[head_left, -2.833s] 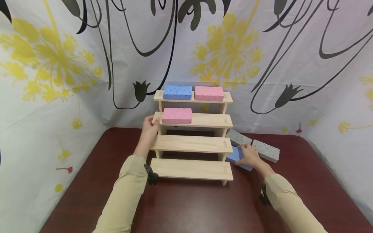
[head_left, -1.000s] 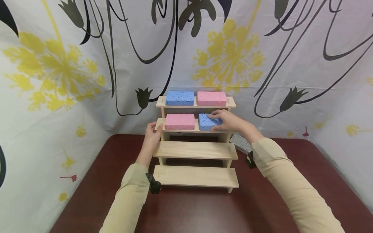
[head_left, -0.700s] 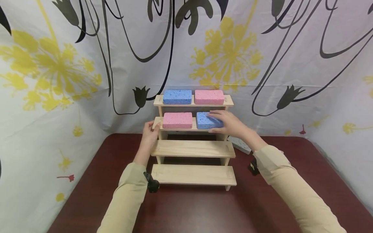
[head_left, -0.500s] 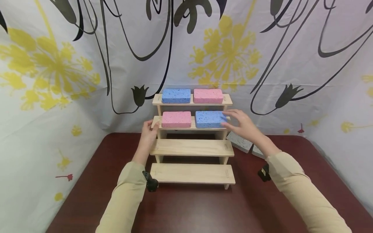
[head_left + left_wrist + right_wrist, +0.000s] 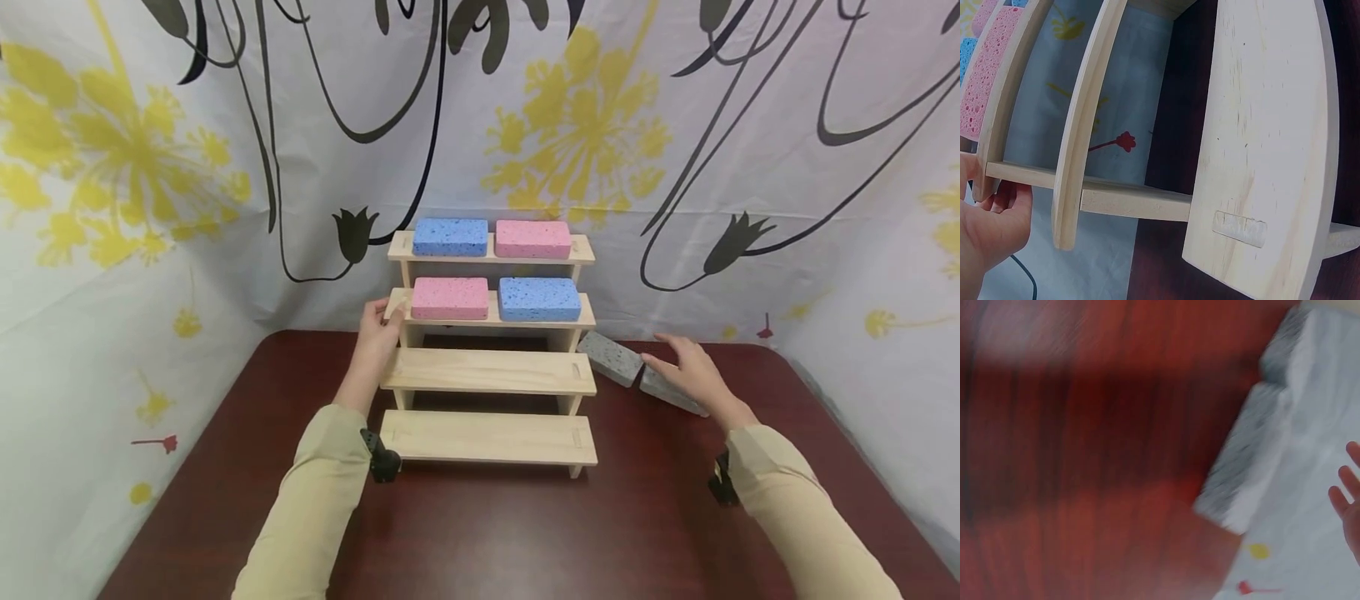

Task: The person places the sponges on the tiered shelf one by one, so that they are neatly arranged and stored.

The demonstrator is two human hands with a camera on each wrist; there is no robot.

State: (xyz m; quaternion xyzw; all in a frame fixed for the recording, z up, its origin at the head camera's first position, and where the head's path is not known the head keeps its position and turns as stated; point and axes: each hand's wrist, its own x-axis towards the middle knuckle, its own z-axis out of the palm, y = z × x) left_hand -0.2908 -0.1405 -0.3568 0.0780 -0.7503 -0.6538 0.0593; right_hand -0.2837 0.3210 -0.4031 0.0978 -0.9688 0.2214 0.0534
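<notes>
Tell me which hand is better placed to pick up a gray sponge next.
Probably the right hand: it holds nothing and is close to the two gray sponges. The left hand grips the left side of the wooden rack, across from them.

a white backdrop (image 5: 480, 162) with yellow flowers (image 5: 588, 125) and dark stems (image 5: 843, 140) is rising behind and beside a reddish-brown worktop (image 5: 480, 533), which is softly reflecting some light.
</notes>
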